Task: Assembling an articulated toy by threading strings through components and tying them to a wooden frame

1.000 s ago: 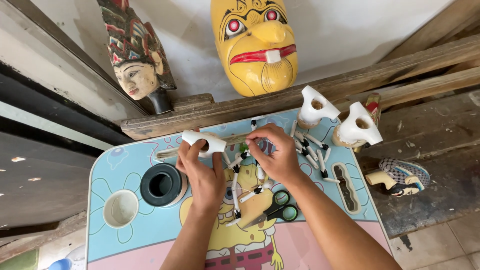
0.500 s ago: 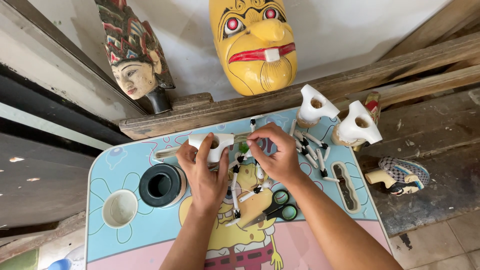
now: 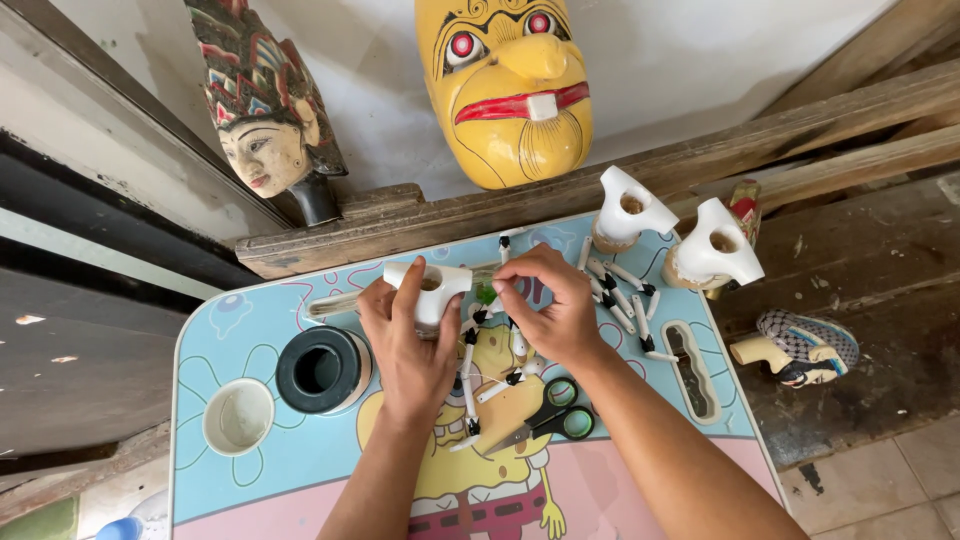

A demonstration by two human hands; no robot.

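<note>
Cartoon-printed surface (image 3: 250, 330) against a wooden ledge (image 3: 700, 160), two carved masks above: painted face (image 3: 265, 140), yellow face (image 3: 505, 85)

Left hand (image 3: 405, 345) closed in a grip on a white carved piece (image 3: 428, 288), lifted just off the surface, hole upward, probably for easy reach by the other hand. Right hand (image 3: 550, 305) pinched shut on something small beside the piece; what exactly, hidden by the fingers

Under and around both hands, white sticks with black tips (image 3: 620, 300), scattered. Scissors with green handles (image 3: 545, 425) just below the right wrist. Black tape roll (image 3: 318, 370) and white cup (image 3: 238, 417) to the left. Two more white pieces (image 3: 665, 225) at the far edge. Small painted head (image 3: 800, 348) on the floor, partly cut off by the surface edge
</note>
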